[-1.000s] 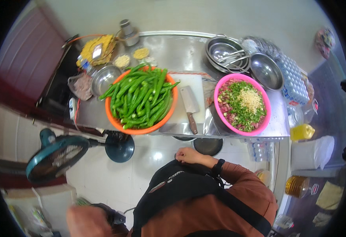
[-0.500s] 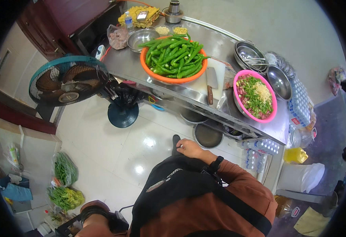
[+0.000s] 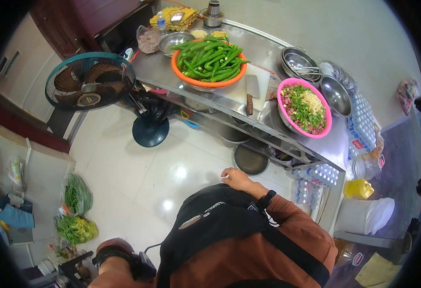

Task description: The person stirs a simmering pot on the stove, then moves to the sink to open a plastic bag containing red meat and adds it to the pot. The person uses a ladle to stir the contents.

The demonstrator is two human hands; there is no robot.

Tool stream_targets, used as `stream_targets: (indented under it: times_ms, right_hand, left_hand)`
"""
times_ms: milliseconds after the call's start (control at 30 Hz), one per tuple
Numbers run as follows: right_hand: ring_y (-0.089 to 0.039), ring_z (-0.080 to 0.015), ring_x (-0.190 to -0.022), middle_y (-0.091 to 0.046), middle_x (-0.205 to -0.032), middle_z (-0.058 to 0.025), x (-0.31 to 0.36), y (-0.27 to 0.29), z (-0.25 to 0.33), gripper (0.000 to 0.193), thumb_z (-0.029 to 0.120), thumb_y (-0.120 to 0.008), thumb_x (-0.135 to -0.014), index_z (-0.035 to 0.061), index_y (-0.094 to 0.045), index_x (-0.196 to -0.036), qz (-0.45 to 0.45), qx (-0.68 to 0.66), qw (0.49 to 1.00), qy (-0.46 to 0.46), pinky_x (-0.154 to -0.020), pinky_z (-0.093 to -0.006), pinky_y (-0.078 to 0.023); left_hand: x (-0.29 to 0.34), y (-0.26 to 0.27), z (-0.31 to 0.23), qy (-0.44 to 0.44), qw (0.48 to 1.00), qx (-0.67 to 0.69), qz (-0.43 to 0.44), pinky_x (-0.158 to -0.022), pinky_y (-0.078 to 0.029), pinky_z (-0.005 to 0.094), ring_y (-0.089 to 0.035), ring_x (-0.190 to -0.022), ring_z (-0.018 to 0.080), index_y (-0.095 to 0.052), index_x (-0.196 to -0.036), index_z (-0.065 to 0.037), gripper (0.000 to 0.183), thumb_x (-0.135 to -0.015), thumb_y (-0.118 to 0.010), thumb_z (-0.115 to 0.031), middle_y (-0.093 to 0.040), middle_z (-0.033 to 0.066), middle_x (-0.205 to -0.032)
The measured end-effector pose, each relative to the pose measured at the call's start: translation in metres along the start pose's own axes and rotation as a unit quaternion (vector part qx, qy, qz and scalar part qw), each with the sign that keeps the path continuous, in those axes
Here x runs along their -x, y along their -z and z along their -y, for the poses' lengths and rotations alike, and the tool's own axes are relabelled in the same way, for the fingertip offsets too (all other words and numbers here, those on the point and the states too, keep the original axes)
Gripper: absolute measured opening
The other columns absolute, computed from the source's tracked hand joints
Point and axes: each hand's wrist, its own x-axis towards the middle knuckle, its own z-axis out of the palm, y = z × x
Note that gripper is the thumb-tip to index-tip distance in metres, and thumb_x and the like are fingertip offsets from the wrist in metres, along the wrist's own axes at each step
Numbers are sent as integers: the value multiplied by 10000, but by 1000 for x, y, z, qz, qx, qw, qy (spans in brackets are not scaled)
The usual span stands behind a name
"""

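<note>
Head view, looking down from above: the person stood on a pale tiled floor, a step back from a steel table [image 3: 287, 126], with neither hand at work on anything there. The right hand [image 3: 237, 178] was drawn in against the chest at the top edge of a black apron [image 3: 220, 225]; its fingers were curled loosely with a small pale sliver showing at the fingertips, though whether it pinched something or was merely closed I could not tell. A dark watch [image 3: 267, 198] sat on that wrist. The left hand [image 3: 112, 249] was low at the lower left of the picture, by a dark stool-like object; its fingers were hidden, so its grip could not be read.

By my judgement this was a pause between steps, the body turned partly away from the bench, and any further handling would call first for stepping in and reaching forward, since everything on the table lay well apart from both hands.

On the table, nearest the right hand's line of reach, a pink bowl [image 3: 326, 126] held chopped filling with green herbs and a pale mound. Left of it lay a cleaver [image 3: 251, 91] on a white cutting board [image 3: 263, 77], and beyond that an orange basin [image 3: 209, 82] heaped with green peppers [image 3: 209, 60]. Steel bowls [image 3: 300, 61] stood at the far side. A standing fan [image 3: 89, 82] stood on the floor beside the table's left end, and bags of greens [image 3: 76, 211] lay on the floor at the left.
</note>
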Motion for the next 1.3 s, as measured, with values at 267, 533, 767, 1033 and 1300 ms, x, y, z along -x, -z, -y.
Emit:
stream_targets:
  times_ms: [267, 533, 767, 1033, 1300]
  right_hand:
    - [-628, -360, -970, -677, -998, -176, 24, 25, -77, 254, 242, -624, -829, 62, -671, -1002, 50, 12, 999, 16, -844, -436, -489]
    - [-669, -331, -856, -695, -881, -172, 50, 33, -223, 265, 290, -632, -800, 51, -694, -897, 129, 61, 989, -33, -779, -418, -516]
    - [-639, -225, -502, -682, -652, -122, 20, 42, -295, 285, 253, -609, -843, 3, -693, -735, 335, 82, 908, -238, -510, -351, -535]
    - [-634, -220, -501, -642, -602, -134, -13, 10, -276, 334, 284, -706, -806, -26, -664, -688, 438, 184, 878, -54, -491, -358, -505]
    - [-619, -462, -772, -621, -754, -295, -56, -79, -127, 485, 383, -569, -875, -74, -650, -737, 285, 376, 851, 229, -727, -524, -456]
  left_hand:
    - [1, -80, 4, -2, 999, -45, -13, -379, -260, 207, -419, -369, 79, -431, -534, -91, 255, -680, -607, 20, -463, 12, -441]
    - [9, -141, -28, 46, 982, -185, 19, -411, -311, 193, -434, -425, 48, -478, -601, -77, 249, -843, -538, -77, -480, -32, -522]
    - [28, -149, -157, 291, 848, -443, -12, -576, -357, 329, -441, -545, 143, -450, -661, -76, 238, -850, -472, -218, -455, 5, -605]
    - [83, -201, -311, 481, 426, -731, -230, -466, -379, 219, -483, -531, 93, -612, -1023, -3, 122, -924, -542, 2, -576, 57, -715]
    - [88, -266, -439, 514, 277, -707, -398, -527, -437, 212, -600, -609, 92, -650, -982, 21, 117, -901, -566, 12, -638, 46, -715]
